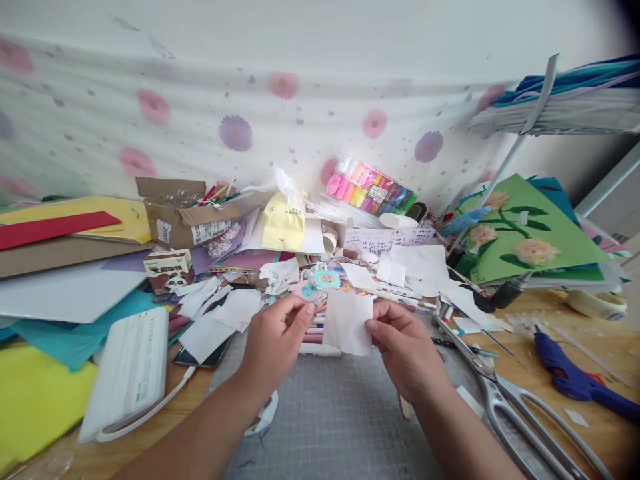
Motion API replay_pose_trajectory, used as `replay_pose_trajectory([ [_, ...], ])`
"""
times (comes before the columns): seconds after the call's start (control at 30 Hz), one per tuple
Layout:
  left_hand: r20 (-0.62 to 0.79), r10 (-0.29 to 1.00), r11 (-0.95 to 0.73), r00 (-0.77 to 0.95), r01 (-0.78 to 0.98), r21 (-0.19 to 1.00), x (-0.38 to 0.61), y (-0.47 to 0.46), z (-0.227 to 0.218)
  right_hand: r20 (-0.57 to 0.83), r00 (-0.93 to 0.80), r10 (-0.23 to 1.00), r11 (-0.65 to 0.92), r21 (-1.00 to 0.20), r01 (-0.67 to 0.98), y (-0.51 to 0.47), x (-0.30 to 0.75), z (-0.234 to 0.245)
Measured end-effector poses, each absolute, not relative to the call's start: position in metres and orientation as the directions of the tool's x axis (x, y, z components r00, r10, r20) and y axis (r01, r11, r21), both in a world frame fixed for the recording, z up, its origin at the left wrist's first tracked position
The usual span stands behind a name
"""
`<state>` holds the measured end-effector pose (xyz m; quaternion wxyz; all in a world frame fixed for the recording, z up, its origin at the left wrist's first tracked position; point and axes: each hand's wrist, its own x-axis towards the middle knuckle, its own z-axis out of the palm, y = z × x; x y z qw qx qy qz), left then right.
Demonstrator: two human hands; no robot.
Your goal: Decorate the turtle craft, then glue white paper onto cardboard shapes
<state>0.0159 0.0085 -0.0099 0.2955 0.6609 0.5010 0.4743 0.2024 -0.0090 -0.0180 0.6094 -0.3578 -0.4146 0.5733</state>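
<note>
My right hand (pixel 403 350) pinches the right edge of a small white paper sheet (pixel 347 322) and holds it up above the grey cutting mat (pixel 330 420). My left hand (pixel 277 337) is closed in a pinch just left of the sheet, fingertips near a small sticker-like piece that I cannot make out clearly. Round colourful stickers (pixel 325 279) lie on the clutter just beyond the hands.
Large metal scissors (pixel 505 400) and a blue glue gun (pixel 575 380) lie to the right. A white power bank (pixel 133 370) and phone (pixel 200 357) sit left. White paper scraps, coloured sheets, a cardboard box (pixel 185 217), clay sticks (pixel 370 187) and a green flower card (pixel 525 233) crowd the back.
</note>
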Motion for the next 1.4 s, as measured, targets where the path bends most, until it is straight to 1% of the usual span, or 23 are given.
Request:
replay_pose_trajectory([
  [0.07,0.452,0.892,-0.410,-0.006,0.410,0.815,0.013,0.006,-0.006,0.161,0.045,0.986,0.166,-0.918,-0.360,-0.007,0.204,-0.024],
  [0.13,0.533,0.843,-0.511,0.076,0.426,0.746,0.015,0.001,-0.003,0.238,0.045,0.970,0.240,-0.928,-0.285,-0.007,0.204,-0.029],
  [0.2,0.536,0.808,-0.584,0.244,0.447,0.677,0.020,-0.003,-0.003,0.293,-0.001,0.956,0.285,-0.933,-0.219,-0.010,0.202,-0.031],
  [0.27,0.484,0.794,-0.608,0.369,0.472,0.638,0.026,-0.006,-0.004,0.300,-0.071,0.951,0.280,-0.938,-0.204,-0.013,0.199,-0.031],
  [0.3,0.454,0.796,-0.604,0.400,0.475,0.640,0.028,-0.006,-0.005,0.291,-0.101,0.952,0.265,-0.941,-0.213,-0.014,0.198,-0.030],
  [0.37,0.393,0.819,-0.565,0.418,0.466,0.681,0.032,-0.006,-0.007,0.262,-0.146,0.954,0.226,-0.948,-0.225,-0.017,0.196,-0.029],
  [0.47,0.317,0.861,-0.485,0.399,0.455,0.747,0.032,-0.006,-0.008,0.230,-0.171,0.958,0.193,-0.959,-0.208,-0.018,0.195,-0.027],
  [0.57,0.272,0.880,-0.439,0.390,0.447,0.779,0.032,-0.006,-0.008,0.204,-0.190,0.961,0.163,-0.964,-0.212,-0.018,0.195,-0.027],
  [0.63,0.250,0.889,-0.418,0.385,0.453,0.788,0.033,-0.007,-0.008,0.205,-0.191,0.960,0.163,-0.963,-0.216,-0.019,0.196,-0.028],
  [0.7,0.233,0.897,-0.399,0.376,0.460,0.793,0.033,-0.006,-0.009,0.237,-0.180,0.955,0.200,-0.959,-0.202,-0.019,0.196,-0.028],
  [0.77,0.225,0.901,-0.390,0.370,0.469,0.792,0.034,-0.006,-0.010,0.269,-0.178,0.947,0.236,-0.954,-0.185,-0.019,0.196,-0.029],
  [0.9,0.278,0.885,-0.445,0.375,0.502,0.741,0.034,-0.005,-0.011,0.255,-0.195,0.947,0.224,-0.960,-0.168,-0.021,0.195,-0.030],
  [0.97,0.310,0.861,-0.491,0.403,0.507,0.708,0.034,-0.005,-0.010,0.275,-0.163,0.948,0.262,-0.960,-0.098,-0.021,0.195,-0.029],
  [1.03,0.322,0.842,-0.518,0.434,0.482,0.707,0.033,-0.003,-0.008,0.311,-0.096,0.946,0.309,-0.951,-0.035,-0.019,0.199,-0.030],
  [1.1,0.330,0.834,-0.518,0.443,0.419,0.746,0.030,-0.002,-0.007,0.302,-0.002,0.953,0.301,-0.950,-0.076,-0.016,0.206,-0.030],
  [1.17,0.348,0.840,-0.500,0.416,0.345,0.795,0.029,-0.001,-0.007,0.229,0.078,0.970,0.240,-0.953,-0.183,-0.013,0.212,-0.030],
  [1.23,0.330,0.861,-0.445,0.388,0.258,0.858,0.028,-0.002,-0.009,0.155,0.114,0.981,0.181,-0.946,-0.270,-0.011,0.215,-0.029],
  [1.33,0.213,0.890,-0.273,0.403,0.096,0.957,0.031,-0.004,-0.015,0.106,0.049,0.993,0.116,-0.928,-0.353,-0.013,0.212,-0.028],
  [1.4,0.148,0.900,-0.176,0.410,0.032,0.984,0.034,-0.004,-0.019,0.096,-0.018,0.995,0.082,-0.916,-0.392,-0.015,0.207,-0.028],
])
